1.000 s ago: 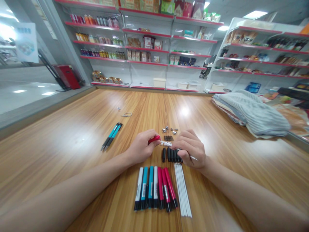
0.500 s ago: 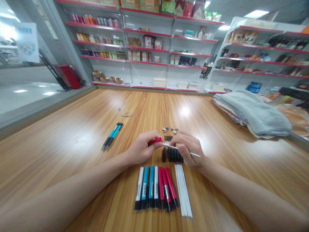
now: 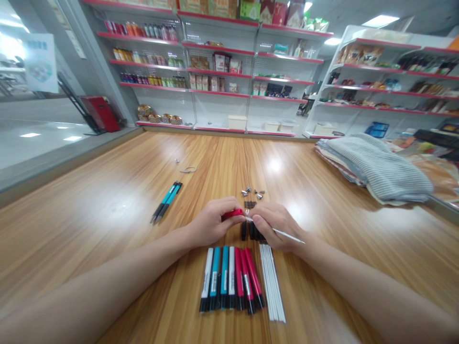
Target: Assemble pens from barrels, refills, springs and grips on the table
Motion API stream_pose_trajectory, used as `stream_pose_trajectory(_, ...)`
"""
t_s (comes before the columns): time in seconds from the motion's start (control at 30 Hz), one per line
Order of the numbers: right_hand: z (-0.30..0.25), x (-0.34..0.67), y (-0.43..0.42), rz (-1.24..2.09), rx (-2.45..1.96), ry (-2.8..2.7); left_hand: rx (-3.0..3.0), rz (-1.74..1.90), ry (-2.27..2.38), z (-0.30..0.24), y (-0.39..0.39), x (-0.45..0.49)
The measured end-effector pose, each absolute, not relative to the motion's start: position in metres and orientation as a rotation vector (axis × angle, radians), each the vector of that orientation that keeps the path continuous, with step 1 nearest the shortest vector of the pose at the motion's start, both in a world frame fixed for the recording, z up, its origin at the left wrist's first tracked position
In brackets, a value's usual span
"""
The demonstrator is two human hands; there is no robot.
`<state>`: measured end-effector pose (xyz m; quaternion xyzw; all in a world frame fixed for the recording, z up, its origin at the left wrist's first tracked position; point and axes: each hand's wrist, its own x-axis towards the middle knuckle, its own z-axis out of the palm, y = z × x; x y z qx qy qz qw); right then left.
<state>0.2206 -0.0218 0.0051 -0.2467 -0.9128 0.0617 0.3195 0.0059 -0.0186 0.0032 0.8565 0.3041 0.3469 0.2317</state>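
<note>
My left hand (image 3: 215, 220) is closed around a red pen barrel (image 3: 234, 212), its end pointing right. Between the fingers of my right hand (image 3: 278, 222) is a white pen refill (image 3: 289, 235), slanting down to the right, with its other end close to the red barrel's open end. Whether the two touch I cannot tell. Black grips (image 3: 255, 231) lie partly hidden under my right hand. Just beyond my hands are small dark springs (image 3: 250, 204) and several silver pen tips (image 3: 259, 195). Nearer to me lie a row of white, blue and red pen barrels (image 3: 224, 272) and a bundle of white refills (image 3: 271, 282).
Two blue-and-black pens (image 3: 167, 201) lie on the wooden table (image 3: 118, 258) at left, with a thin ring-shaped strip (image 3: 188, 169) beyond them. Folded cloths (image 3: 376, 167) are stacked at the right. Stocked shelves (image 3: 218, 74) stand behind the table.
My right hand has shifted slightly nearer to me and its fingers have closed in on the refill, covering more of the black grips. My left hand still holds the red barrel.
</note>
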Motion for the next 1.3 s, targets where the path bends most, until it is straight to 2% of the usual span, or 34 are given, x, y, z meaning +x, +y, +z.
stream_pose_trajectory(0.8,0.006,0.220,-0.022,0.189,-0.748,-2.377,2.644,0.837,0.651,-0.004,-0.022,0.007)
stream_pose_trajectory(1.13,-0.003,0.231,-0.018,0.319,-0.726,-1.849,2.480,0.960,0.906,0.001,-0.021,0.007)
stream_pose_trajectory(1.3,-0.003,0.230,-0.019,0.371,-0.714,-1.845,2.497,0.930,0.909,0.000,-0.022,0.008)
